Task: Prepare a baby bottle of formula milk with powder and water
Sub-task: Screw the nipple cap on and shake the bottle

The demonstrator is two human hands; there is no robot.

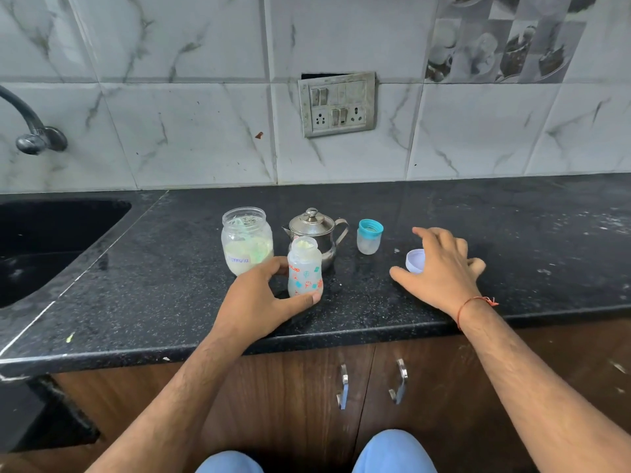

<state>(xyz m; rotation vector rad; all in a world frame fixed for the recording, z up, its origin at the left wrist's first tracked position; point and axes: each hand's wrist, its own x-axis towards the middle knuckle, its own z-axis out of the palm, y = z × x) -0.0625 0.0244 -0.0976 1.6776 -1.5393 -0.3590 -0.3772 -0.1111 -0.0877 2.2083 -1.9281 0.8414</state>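
Note:
An open baby bottle with orange and teal prints stands on the black counter, powder showing inside its neck. My left hand wraps around its base. Behind it to the left is an uncapped clear formula jar with pale powder and a green scoop inside. A steel kettle with its lid on stands just behind the bottle. The bottle's teal-ringed cap stands upside down to the right. My right hand hovers with spread fingers over a white lid, partly hiding it.
A black sink is sunk into the counter at the left, with a tap on the tiled wall above it. A switch and socket plate is on the wall. Wooden cabinet doors are below the counter edge.

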